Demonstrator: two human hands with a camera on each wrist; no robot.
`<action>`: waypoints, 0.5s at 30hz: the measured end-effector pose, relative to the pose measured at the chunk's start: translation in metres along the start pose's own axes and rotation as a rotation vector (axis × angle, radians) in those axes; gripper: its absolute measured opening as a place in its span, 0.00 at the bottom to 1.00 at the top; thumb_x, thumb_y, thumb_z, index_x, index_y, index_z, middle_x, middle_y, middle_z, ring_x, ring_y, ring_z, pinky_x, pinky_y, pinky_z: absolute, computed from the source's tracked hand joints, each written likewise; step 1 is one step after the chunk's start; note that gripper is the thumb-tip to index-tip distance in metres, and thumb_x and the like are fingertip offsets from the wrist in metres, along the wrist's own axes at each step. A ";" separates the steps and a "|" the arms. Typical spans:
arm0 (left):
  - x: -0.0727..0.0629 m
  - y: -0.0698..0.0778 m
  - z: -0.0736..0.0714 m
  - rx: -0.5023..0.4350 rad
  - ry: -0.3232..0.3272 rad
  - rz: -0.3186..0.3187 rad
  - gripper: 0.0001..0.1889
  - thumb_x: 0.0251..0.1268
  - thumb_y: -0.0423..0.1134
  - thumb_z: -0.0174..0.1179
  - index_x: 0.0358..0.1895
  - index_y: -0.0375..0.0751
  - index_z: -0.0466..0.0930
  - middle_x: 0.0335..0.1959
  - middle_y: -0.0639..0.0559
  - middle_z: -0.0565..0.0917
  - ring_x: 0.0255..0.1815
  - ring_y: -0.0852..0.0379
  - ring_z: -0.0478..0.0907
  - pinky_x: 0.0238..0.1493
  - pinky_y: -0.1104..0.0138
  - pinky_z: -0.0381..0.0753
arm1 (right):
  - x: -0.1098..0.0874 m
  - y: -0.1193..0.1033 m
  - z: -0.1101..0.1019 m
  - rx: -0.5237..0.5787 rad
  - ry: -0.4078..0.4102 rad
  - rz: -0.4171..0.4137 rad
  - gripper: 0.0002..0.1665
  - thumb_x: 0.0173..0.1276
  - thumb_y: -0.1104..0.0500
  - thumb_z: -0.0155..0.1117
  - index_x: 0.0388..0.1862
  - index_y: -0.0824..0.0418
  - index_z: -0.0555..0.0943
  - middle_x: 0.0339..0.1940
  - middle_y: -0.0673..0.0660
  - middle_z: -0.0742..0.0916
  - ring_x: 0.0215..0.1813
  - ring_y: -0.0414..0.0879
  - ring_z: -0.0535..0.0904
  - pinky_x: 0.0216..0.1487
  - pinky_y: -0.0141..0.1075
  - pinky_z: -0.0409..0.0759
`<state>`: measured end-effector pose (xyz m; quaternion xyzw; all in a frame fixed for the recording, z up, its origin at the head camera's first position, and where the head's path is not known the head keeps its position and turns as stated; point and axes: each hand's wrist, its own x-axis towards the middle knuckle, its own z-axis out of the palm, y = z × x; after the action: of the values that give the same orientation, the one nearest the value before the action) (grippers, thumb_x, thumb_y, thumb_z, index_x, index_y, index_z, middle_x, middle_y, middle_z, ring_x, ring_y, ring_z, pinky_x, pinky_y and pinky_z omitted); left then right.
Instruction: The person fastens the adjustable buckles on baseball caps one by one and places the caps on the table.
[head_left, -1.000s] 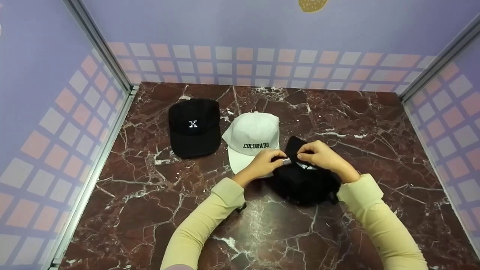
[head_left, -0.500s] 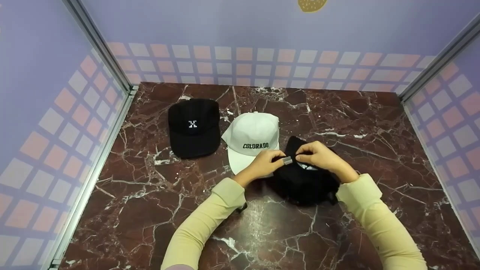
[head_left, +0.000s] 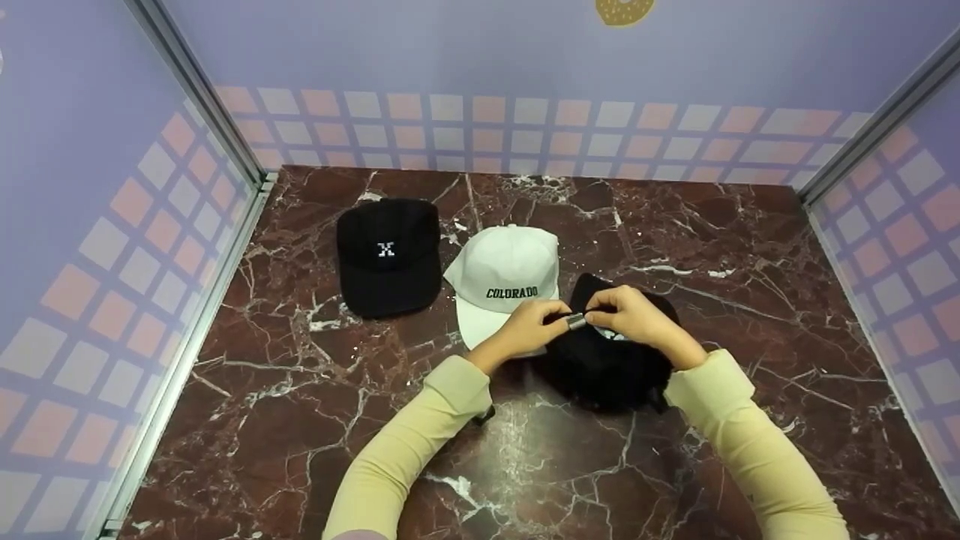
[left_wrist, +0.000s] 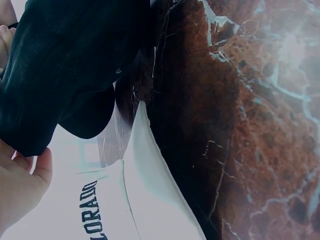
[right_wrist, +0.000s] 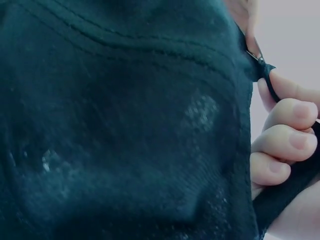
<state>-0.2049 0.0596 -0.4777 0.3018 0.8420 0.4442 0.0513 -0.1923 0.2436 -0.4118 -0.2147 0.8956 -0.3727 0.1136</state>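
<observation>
A black baseball cap (head_left: 607, 375) is held up by both hands near the white cap, its back strap between them. My left hand (head_left: 529, 326) pinches the cap's edge by a small silver buckle (head_left: 576, 321). In the left wrist view, the left thumb and fingers (left_wrist: 42, 167) grip the black fabric (left_wrist: 65, 75). With curled fingers, my right hand (head_left: 637, 319) pinches the black strap, just right of the buckle. In the right wrist view the strap (right_wrist: 292, 200) runs behind the right hand's curled fingers (right_wrist: 282, 142), and the cap's crown (right_wrist: 125, 125) fills the left side.
A white cap marked COLORADO (head_left: 510, 262) lies just left of the held cap, partly behind the left hand. Farther left lies another black cap (head_left: 388, 259) with a white emblem. The red marble tabletop (head_left: 300, 450) is bounded by purple checked panels (head_left: 525, 60).
My right hand has shifted slightly left, bringing its fingertips right up to the buckle. The left hand stays almost still, and the two caps on the table have not moved.
</observation>
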 end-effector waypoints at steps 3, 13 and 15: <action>0.000 0.001 -0.001 0.002 0.009 0.003 0.08 0.56 0.41 0.53 0.32 0.42 0.79 0.31 0.51 0.80 0.34 0.60 0.73 0.40 0.73 0.70 | -0.004 -0.012 -0.003 0.023 -0.003 -0.014 0.04 0.55 0.70 0.58 0.27 0.72 0.79 0.19 0.55 0.79 0.20 0.34 0.65 0.24 0.24 0.63; 0.001 -0.001 0.000 0.007 0.014 0.014 0.08 0.55 0.38 0.53 0.33 0.40 0.80 0.32 0.50 0.81 0.34 0.59 0.73 0.40 0.73 0.70 | -0.005 -0.011 -0.006 0.263 -0.061 0.051 0.08 0.58 0.70 0.54 0.31 0.77 0.78 0.13 0.44 0.71 0.15 0.31 0.62 0.19 0.23 0.61; 0.001 -0.001 0.000 0.006 0.016 0.020 0.08 0.56 0.39 0.53 0.33 0.40 0.80 0.32 0.50 0.81 0.33 0.59 0.74 0.39 0.73 0.70 | -0.003 -0.006 -0.004 0.235 -0.051 0.045 0.08 0.58 0.70 0.54 0.31 0.76 0.79 0.14 0.46 0.72 0.16 0.31 0.63 0.20 0.23 0.61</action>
<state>-0.2065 0.0602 -0.4787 0.3067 0.8408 0.4444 0.0391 -0.1894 0.2434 -0.4041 -0.1890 0.8472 -0.4669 0.1692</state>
